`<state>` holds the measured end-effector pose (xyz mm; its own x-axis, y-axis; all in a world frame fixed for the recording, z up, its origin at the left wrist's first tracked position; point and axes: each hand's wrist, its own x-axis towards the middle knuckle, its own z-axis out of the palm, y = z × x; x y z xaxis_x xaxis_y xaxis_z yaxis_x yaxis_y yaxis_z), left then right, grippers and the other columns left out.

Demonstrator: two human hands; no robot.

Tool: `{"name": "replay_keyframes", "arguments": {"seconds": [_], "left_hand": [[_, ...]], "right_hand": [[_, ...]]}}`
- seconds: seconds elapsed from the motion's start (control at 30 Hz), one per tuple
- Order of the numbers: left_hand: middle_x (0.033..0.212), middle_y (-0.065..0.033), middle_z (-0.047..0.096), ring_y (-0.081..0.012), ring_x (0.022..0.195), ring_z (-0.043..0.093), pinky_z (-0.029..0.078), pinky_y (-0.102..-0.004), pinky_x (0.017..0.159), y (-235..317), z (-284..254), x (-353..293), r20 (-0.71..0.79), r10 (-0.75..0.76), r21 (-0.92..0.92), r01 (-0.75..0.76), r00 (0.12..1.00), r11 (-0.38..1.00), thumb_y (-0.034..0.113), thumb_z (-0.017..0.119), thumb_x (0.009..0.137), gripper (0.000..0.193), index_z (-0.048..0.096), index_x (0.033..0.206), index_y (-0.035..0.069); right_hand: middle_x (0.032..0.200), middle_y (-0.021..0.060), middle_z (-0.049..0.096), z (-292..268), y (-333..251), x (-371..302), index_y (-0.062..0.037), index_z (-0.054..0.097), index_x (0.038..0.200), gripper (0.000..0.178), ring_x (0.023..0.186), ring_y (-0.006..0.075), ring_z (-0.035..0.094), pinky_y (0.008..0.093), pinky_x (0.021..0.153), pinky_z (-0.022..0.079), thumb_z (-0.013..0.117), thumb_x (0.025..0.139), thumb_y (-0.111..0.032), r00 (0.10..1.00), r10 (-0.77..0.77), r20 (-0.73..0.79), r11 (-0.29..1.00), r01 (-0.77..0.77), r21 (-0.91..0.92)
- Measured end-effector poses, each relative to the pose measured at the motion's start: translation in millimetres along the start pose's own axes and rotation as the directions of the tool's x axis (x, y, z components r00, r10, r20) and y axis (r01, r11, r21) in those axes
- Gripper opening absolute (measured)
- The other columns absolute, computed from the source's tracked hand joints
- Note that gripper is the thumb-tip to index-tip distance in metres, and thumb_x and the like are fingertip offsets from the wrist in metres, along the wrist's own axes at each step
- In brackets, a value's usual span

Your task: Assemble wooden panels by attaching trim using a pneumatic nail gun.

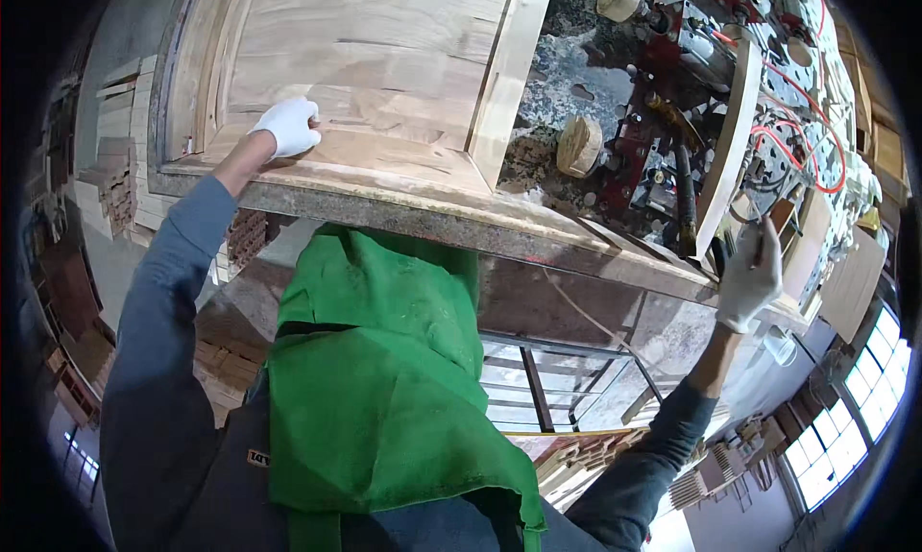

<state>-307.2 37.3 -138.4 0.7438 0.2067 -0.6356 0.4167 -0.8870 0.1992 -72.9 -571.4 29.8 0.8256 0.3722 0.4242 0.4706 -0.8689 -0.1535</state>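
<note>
The framed wooden panel (360, 67) lies flat on the left part of the workbench (403, 221), which runs across the scene from left to right; the panel's near rail sits just behind the bench's near edge. On the near side, below that edge, hangs a green apron (384, 398) (creased, with a dark slit across it) worn by the person. To the right of the panel, the bench bears crowded tools and fittings. A long, pale, slightly curved wooden strip (730, 149) reaches from the far side toward the near edge there, with a red hose (837, 168) looping to its right.

The left hand (290, 130), in a white glove, rests on the near left part of the panel, its fingers curled in; I cannot tell whether they pinch anything. The right hand (752, 272), gloved likewise, is at the near right of the bench, just beside the near end of the strip and among small items; I cannot tell whether its fingers are apart or clamped on something. Left of the strip lies a hammer-like tool (685, 192) with a dark handle, and nearer the panel stands a smaller round wooden block (580, 146).
</note>
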Motion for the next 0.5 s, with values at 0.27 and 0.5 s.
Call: {"name": "replay_keyframes", "arguments": {"seconds": [0.27,0.5], "left_hand": [[0.088,-0.0115,0.074,-0.0327,0.081,0.066,0.053,-0.0406,0.074,29,-43,98,-0.234,0.049,-0.312,-0.123,0.971,0.942,0.019,0.066,0.078,0.019,0.075,0.088,0.005],[0.094,-0.0143,0.071,-0.0334,0.087,0.067,0.053,-0.0414,0.079,87,-172,290,-0.736,0.042,-0.318,-0.401,0.675,0.859,0.024,0.071,0.081,0.045,0.07,0.124,0.009]], "right_hand": [[0.078,0.0082,0.063,93,-183,-66,-0.0027,0.068,0.119,0.037,0.062,0.0232,0.055,0.034,0.057,0.048,0.077,0.083,-0.006,0.9,-0.163,0.405,0.931,0.004,0.365],[0.086,0.0104,0.065,120,-201,-122,-0.0023,0.067,0.12,0.035,0.071,0.0291,0.059,0.0378,0.067,0.051,0.072,0.086,-0.008,0.922,0.223,0.318,0.95,-0.279,0.141]]}}
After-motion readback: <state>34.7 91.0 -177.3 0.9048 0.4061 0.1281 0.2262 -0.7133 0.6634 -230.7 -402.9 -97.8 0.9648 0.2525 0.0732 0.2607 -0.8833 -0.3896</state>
